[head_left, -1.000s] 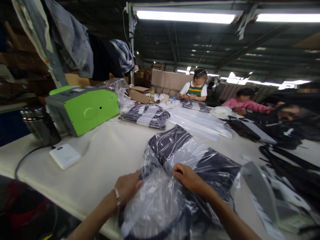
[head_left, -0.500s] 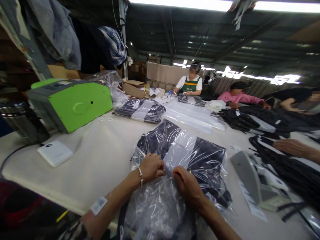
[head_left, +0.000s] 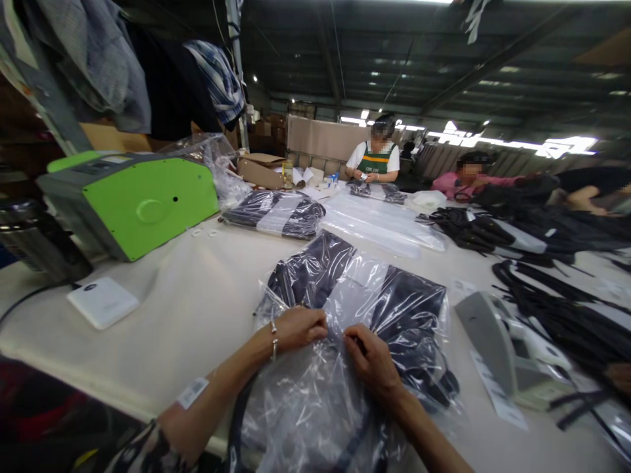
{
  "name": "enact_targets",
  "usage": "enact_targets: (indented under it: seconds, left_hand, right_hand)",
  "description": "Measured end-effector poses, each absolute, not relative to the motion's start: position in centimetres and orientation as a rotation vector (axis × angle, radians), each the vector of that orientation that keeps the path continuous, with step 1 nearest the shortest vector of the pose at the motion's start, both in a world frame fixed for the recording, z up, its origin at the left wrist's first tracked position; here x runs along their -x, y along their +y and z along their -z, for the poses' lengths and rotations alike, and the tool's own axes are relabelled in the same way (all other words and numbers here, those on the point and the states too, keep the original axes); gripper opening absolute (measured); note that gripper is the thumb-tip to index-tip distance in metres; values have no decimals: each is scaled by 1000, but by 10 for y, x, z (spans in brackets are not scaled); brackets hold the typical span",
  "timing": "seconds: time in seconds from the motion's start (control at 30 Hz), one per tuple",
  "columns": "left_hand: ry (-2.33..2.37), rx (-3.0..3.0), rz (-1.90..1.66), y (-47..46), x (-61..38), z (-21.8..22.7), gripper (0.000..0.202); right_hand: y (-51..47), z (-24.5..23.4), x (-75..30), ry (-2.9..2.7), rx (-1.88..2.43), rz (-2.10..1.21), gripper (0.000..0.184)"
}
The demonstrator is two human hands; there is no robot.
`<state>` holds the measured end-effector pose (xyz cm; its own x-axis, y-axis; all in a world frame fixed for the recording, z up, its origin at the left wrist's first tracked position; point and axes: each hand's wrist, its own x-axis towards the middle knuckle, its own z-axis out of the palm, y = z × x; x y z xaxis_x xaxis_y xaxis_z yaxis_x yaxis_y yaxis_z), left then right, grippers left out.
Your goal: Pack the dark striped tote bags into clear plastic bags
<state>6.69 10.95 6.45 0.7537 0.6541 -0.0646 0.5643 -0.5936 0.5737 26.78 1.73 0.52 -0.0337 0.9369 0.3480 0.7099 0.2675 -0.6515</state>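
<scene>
A clear plastic bag [head_left: 296, 414] lies in front of me, its loose part bunched toward my body. Inside its far part is a dark folded fabric article [head_left: 411, 295] with a pale grey band across the middle; its exact kind is hard to make out. My left hand [head_left: 300, 326] has its fingers closed in a pinch on the plastic, left of the grey band. Close by on the right, my right hand [head_left: 372, 360] is also closed on the film. A small gap separates the two hands. Dark straps show through the plastic near the table edge.
A green and grey machine [head_left: 152, 207] stands left, with a white device [head_left: 102, 302] before it. Another wrapped dark article [head_left: 276, 213] and flat plastic sheets [head_left: 379, 223] lie beyond. At right are a grey device [head_left: 513, 348] and black goods [head_left: 566, 315]. Several people work farther back.
My hands stay on the plastic with only a slight shift; the left fingers look more tightly closed. A co-worker's hand at the right has moved off the black goods.
</scene>
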Motion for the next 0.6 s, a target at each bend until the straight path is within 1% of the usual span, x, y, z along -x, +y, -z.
enact_targets:
  seconds: [0.13, 0.23, 0.3, 0.33, 0.47, 0.53, 0.6]
  left_hand:
    - [751, -2272, -113, 116, -61, -69, 12]
    - [689, -2265, -34, 122, -56, -71, 9]
    - [669, -2244, -57, 124, -55, -73, 6]
    - [645, -2207, -99, 125, -55, -74, 5]
    - [615, -2061, -421, 125, -68, -65, 14]
    - [737, -2127, -554, 124, -79, -54, 11]
    - [879, -2248, -602, 122, -88, -41, 7]
  right_hand:
    - [18, -2, -268, -1769, 1520, -407, 16]
    - [19, -2, -269, -1759, 1522, -434, 16]
    - [20, -5, -268, -1750, 1540, -483, 16]
    - [22, -6, -268, -1742, 1555, -516, 16]
    - [29, -13, -264, -1694, 1619, -629, 16]
    - [32, -13, -263, -1678, 1630, -652, 16]
    - [31, -12, -263, -1679, 1615, -645, 15]
